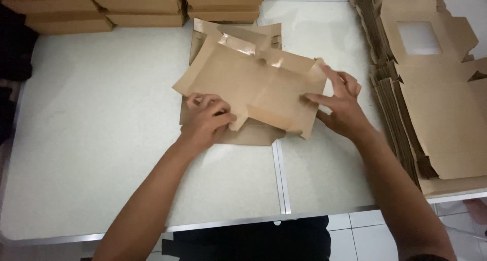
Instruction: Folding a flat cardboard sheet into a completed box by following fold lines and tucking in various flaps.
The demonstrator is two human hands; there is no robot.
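Observation:
A flat brown cardboard box blank [258,83] lies tilted in the middle of the white table [101,139], partly folded, with a clear window panel near its far edge. My left hand [205,121] pinches its near-left flap with the fingers curled. My right hand [342,106] grips the blank's right edge, fingers spread along the side flap. Another brown piece lies underneath the blank, mostly hidden.
A tall stack of unfolded brown box blanks [431,88] with window cut-outs fills the right side. Several folded brown boxes [137,7] are stacked along the far edge. The table's metal front edge [228,223] runs below my arms; tiled floor shows at the lower right.

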